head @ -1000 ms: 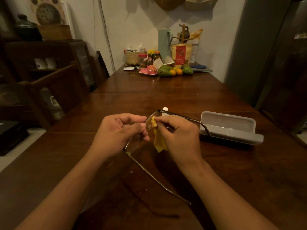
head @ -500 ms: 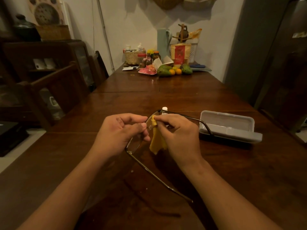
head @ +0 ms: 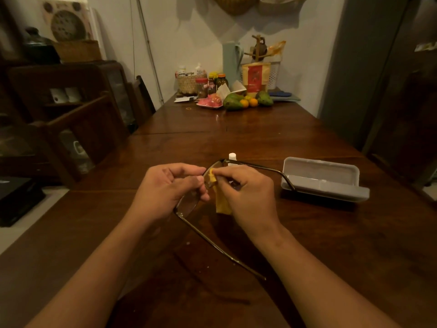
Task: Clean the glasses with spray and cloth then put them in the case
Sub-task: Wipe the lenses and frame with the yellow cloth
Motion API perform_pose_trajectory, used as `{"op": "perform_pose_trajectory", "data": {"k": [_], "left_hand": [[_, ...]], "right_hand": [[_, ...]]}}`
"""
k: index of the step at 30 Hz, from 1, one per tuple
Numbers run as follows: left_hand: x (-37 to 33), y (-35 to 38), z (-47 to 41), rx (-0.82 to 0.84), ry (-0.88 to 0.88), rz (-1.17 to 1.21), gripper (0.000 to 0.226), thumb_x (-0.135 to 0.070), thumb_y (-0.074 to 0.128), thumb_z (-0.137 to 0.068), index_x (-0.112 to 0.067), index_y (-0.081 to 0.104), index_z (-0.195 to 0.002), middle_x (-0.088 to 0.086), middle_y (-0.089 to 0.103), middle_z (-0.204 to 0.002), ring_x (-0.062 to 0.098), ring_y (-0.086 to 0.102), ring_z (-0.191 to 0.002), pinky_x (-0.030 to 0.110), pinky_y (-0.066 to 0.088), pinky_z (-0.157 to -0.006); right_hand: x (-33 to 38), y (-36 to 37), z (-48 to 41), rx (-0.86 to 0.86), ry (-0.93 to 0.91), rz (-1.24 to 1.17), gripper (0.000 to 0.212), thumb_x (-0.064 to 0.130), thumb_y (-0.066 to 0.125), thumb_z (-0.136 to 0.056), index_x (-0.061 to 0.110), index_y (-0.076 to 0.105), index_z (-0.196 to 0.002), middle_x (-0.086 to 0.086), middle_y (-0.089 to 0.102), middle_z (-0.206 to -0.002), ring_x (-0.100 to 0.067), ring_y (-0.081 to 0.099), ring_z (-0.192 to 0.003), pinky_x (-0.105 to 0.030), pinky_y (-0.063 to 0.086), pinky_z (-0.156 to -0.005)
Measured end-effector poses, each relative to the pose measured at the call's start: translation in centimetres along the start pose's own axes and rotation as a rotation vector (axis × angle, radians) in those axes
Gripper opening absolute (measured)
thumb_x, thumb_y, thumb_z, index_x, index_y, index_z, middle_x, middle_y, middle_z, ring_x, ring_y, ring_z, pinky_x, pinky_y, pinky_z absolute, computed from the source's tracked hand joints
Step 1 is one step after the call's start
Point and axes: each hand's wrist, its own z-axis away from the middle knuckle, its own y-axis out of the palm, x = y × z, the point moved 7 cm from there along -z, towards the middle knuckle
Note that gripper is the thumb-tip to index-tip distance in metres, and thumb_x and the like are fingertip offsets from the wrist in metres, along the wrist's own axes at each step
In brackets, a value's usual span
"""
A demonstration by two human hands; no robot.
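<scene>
Two hands on one thin frame, and that's my worry. Left hand (head: 170, 190) has its fingers curled, pinching the glasses (head: 188, 206) near the middle of the frame. Right hand (head: 248, 197) pinches the yellow cloth (head: 222, 202) between thumb and forefinger over the far lens, the rest of the cloth hanging loose below. The glasses are held up over the table (head: 236, 143), in front of me, not in the case.

What could go wrong? Press too hard through that cloth and I reckon the thin frame twists against the left-hand pinch. One side arm sticks out toward 5 o'clock, low over the wood; drop the hands and it could catch. The other arm reaches toward 3 o'clock, its tip lying across my view of the open grey case (head: 326, 188), whether touching it I cannot tell. A wide swing there might nudge the case.

Just past the glasses at 12 o'clock stands the small white-capped spray bottle (head: 232, 156), easy to topple. Far off at 12, fruit (head: 246, 102) and jars (head: 214, 84), well apart. Nothing lies between hands and case.
</scene>
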Motion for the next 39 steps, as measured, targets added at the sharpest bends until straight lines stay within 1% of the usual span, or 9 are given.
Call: {"op": "perform_pose_trajectory", "data": {"k": [4,9,11,15,18,22,25,34,39], "left_hand": [[-0.3,-0.8,0.1,-0.057,-0.003,0.042,0.015,-0.001,0.065,-0.086,-0.008,0.076,-0.094,0.020,0.074,-0.078,0.027,0.072,-0.065,0.025,0.057,-0.060],[-0.3,-0.1,0.2,-0.020,-0.003,0.041,0.016,0.001,0.065,-0.086,-0.005,0.075,-0.095,0.024,0.072,-0.077,0.029,0.071,-0.065,0.028,0.057,-0.061],[-0.3,0.3,0.2,-0.006,0.003,0.028,0.016,0.001,0.064,-0.086,-0.006,0.076,-0.095,0.023,0.072,-0.077,0.029,0.071,-0.067,0.029,0.057,-0.063],[-0.4,-0.2,0.1,-0.050,0.016,0.059,0.016,0.001,0.064,-0.086,-0.005,0.075,-0.095,0.021,0.073,-0.078,0.028,0.071,-0.066,0.027,0.058,-0.062],[-0.6,-0.5,0.2,-0.062,0.016,0.054,0.016,0.002,0.064,-0.085,-0.002,0.073,-0.098,0.020,0.074,-0.077,0.027,0.071,-0.065,0.025,0.058,-0.060],[-0.4,-0.3,0.2,-0.043,0.007,0.050,0.015,0.003,0.065,-0.085,-0.004,0.075,-0.095,0.023,0.073,-0.077,0.030,0.071,-0.065,0.028,0.058,-0.060],[-0.3,-0.2,0.0,-0.018,0.020,0.042,0.017,0.000,0.066,-0.085,-0.008,0.076,-0.096,0.023,0.073,-0.078,0.030,0.072,-0.067,0.029,0.058,-0.062],[-0.4,-0.7,0.1,-0.053,0.023,0.065,0.015,0.002,0.065,-0.085,-0.003,0.075,-0.095,0.021,0.073,-0.075,0.026,0.071,-0.062,0.025,0.057,-0.057],[0.0,-0.1,0.0,-0.028,0.017,0.059,0.015,0.002,0.065,-0.086,-0.004,0.075,-0.095,0.021,0.072,-0.075,0.029,0.071,-0.064,0.029,0.058,-0.061]], "right_hand": [[-0.2,1.3,0.4,0.174,0.037,-0.018,0.023,0.012,0.068,-0.089,0.023,0.074,-0.109,0.011,0.070,-0.103,0.003,0.060,-0.098,-0.008,0.047,-0.083],[-0.5,-0.5,-0.1,-0.056,0.035,0.023,0.023,0.007,0.072,-0.086,0.017,0.075,-0.106,0.006,0.073,-0.101,-0.001,0.063,-0.095,-0.014,0.051,-0.084],[-0.3,-0.7,0.0,-0.093,0.010,0.039,0.023,0.004,0.072,-0.085,0.015,0.076,-0.105,0.003,0.073,-0.101,-0.001,0.063,-0.095,-0.014,0.051,-0.084],[0.6,0.4,0.2,0.039,-0.080,-0.034,0.023,0.004,0.071,-0.086,0.014,0.075,-0.106,0.003,0.072,-0.101,0.000,0.063,-0.096,-0.010,0.048,-0.082],[0.1,0.9,0.1,0.125,-0.037,-0.026,0.023,0.008,0.071,-0.087,0.018,0.074,-0.108,0.006,0.072,-0.103,0.000,0.062,-0.098,-0.010,0.048,-0.084],[-0.8,0.1,-0.2,0.012,0.023,-0.015,0.023,0.007,0.072,-0.086,0.019,0.076,-0.105,0.008,0.072,-0.099,0.001,0.064,-0.094,-0.010,0.049,-0.082],[-0.4,-0.4,-0.2,-0.059,-0.037,0.024,0.024,0.006,0.073,-0.084,0.018,0.075,-0.105,0.013,0.068,-0.098,0.001,0.062,-0.096,-0.010,0.049,-0.083],[0.3,1.0,0.2,0.138,-0.070,-0.018,0.025,0.008,0.072,-0.086,0.019,0.074,-0.108,0.007,0.071,-0.103,0.000,0.062,-0.098,-0.014,0.050,-0.085],[-0.6,-0.1,-0.2,0.002,0.009,-0.009,0.023,0.006,0.072,-0.085,0.018,0.076,-0.105,0.008,0.071,-0.099,0.002,0.063,-0.094,-0.009,0.049,-0.082]]}}
